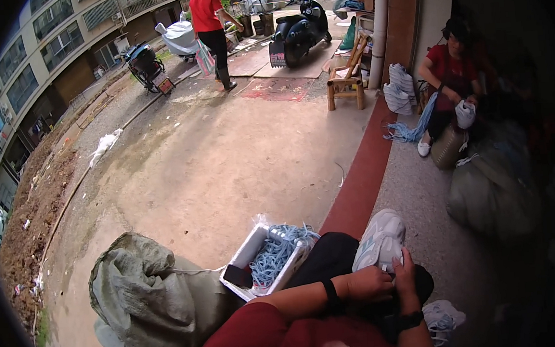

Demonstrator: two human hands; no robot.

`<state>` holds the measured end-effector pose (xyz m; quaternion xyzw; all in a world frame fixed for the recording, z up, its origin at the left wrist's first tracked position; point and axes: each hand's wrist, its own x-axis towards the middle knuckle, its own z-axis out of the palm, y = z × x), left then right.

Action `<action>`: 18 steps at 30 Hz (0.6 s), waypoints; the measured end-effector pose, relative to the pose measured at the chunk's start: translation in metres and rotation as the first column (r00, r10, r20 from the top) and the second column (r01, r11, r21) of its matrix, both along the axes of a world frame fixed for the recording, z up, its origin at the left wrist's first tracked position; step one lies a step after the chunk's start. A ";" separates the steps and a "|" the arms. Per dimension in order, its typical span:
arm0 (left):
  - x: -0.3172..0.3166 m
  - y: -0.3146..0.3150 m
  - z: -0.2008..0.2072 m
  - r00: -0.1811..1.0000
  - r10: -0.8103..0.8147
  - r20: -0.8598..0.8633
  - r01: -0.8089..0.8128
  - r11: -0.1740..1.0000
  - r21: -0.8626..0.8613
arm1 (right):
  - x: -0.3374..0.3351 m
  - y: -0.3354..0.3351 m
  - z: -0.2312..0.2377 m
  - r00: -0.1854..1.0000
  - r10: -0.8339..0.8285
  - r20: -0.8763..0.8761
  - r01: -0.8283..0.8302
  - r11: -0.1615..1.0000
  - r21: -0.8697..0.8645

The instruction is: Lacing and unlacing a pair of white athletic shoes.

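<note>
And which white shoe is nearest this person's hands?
The held shoe, in the right hand beside the left hand; the worn shoe on the co-worker is farther.

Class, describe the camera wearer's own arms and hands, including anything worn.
The left hand is ungloved, with a black wristband and a short dark red sleeve farther up. The right hand is ungloved, with a black watch-like band.

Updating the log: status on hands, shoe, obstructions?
Right hand holding white shoe; left hand at its near end, grip unclear. White box of blue cords left, not in the way.
</note>
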<state>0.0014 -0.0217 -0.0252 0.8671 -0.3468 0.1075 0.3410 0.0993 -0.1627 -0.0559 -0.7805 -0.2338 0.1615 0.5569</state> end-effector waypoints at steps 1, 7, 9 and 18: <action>-0.004 -0.001 0.012 0.993 0.109 0.048 -0.106 0.992 -0.061 | -0.003 0.000 0.005 0.995 -0.001 -0.101 0.007 0.998 0.059; 0.022 0.010 -0.009 0.625 0.776 -0.087 -0.780 0.615 -0.117 | -0.002 0.014 -0.007 0.913 -0.094 -0.397 0.197 0.954 0.227; 0.027 0.017 -0.038 0.600 0.780 -0.179 -0.794 0.553 -0.252 | 0.003 0.021 -0.033 0.987 -0.121 -0.103 0.133 0.983 0.123; 0.025 0.010 -0.053 0.669 0.735 -0.108 -0.738 0.641 -0.209 | -0.021 0.018 -0.029 0.961 -0.096 0.260 0.140 0.978 -0.155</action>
